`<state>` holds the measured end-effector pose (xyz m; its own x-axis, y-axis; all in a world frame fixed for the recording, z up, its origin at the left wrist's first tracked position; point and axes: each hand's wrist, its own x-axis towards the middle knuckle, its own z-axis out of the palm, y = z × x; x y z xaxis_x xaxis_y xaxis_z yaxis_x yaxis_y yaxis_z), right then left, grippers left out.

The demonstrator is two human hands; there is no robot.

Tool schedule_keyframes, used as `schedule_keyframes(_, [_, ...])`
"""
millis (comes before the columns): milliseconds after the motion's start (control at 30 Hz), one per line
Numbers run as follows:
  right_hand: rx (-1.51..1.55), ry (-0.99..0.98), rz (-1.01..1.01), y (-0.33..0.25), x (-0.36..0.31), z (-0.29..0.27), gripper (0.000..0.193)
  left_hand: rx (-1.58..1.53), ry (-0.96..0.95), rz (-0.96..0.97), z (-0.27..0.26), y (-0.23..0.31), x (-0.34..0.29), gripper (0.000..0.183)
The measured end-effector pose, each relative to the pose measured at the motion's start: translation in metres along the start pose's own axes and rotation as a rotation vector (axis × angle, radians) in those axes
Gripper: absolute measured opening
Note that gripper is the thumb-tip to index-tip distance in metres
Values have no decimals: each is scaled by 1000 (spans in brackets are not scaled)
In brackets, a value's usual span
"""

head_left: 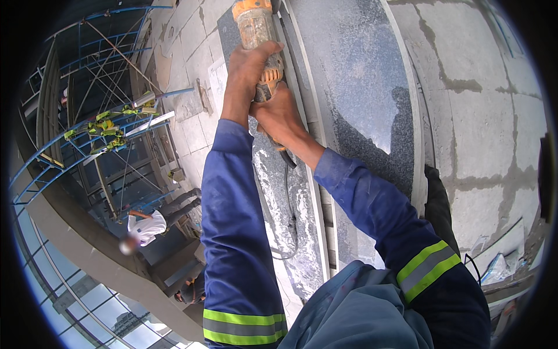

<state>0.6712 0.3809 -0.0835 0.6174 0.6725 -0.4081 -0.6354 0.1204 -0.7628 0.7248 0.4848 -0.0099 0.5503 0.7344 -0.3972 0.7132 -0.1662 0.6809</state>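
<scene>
power tool [256, 26]: front cut off by top edge | cable [289, 198]: end hidden behind sleeve

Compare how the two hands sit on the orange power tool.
The left hand wraps the orange power tool higher up, around its body; the right hand grips lower, at the tail end near the cord. The left forearm rises nearly straight; the right one slants in from the right. Both hands are bare, closed on the tool, in blue sleeves.

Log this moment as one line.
left hand: grips orange power tool | right hand: grips its rear handle | tool against grey granite slab | cord hangs below
</scene>
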Motion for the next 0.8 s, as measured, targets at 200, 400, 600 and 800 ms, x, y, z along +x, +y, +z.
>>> schedule_keyframes(200, [11,-3,23,-6,-6,2,37,5,-9,-8,-5,1,-5,60])
schedule_keyframes(400, [-36,-45,76,-3,-3,-3,56,-4,-2,-1,-2,2,-8,60])
schedule_keyframes(600, [-13,-7,3,4,1,0,40,0,5,-1,2,-2,-1,59])
schedule_keyframes(800, [6,-97,134,-20,3,-4,48,-19,54,-16,-7,-9,9,59])
